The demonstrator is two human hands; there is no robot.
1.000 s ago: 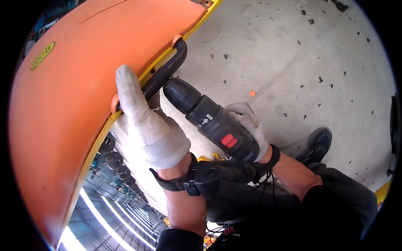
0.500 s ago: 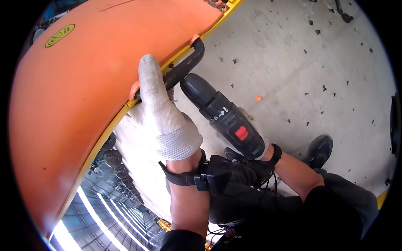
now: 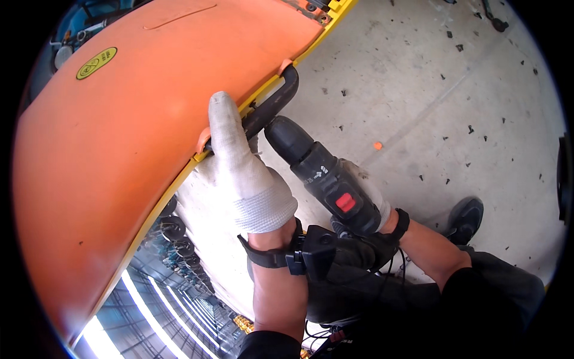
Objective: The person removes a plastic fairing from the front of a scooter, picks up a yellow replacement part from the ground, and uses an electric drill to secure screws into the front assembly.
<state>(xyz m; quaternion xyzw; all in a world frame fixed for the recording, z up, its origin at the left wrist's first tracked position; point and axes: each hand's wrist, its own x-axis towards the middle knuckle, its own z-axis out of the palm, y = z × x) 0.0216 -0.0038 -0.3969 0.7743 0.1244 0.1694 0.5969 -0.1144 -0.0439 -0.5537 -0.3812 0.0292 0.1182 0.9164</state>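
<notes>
A large orange panel (image 3: 137, 131) with a yellow edge strip fills the left side, and a black bar handle (image 3: 274, 103) is fixed along that edge. My left hand (image 3: 239, 173), in a white knit glove, is closed on the panel's edge beside the handle's lower end. Its thumb lies on the orange face; the other fingers are mostly hidden beneath. My right hand (image 3: 372, 190), also gloved, is closed around a black cordless drill (image 3: 323, 173) with a red patch on top. The drill's nose points at the handle and meets or nearly meets it; the tip is hidden.
Several small dark screws or clips (image 3: 470, 129) lie scattered over the pale floor (image 3: 406, 72), with a small orange piece (image 3: 377, 145) among them. A dark shoe (image 3: 466, 216) is at the right. Machinery parts (image 3: 75, 42) show past the panel, top left.
The whole view has shifted, so panel, hands and drill appear slightly lower and further right. Both hands keep their holds, and the drill stays near the handle.
</notes>
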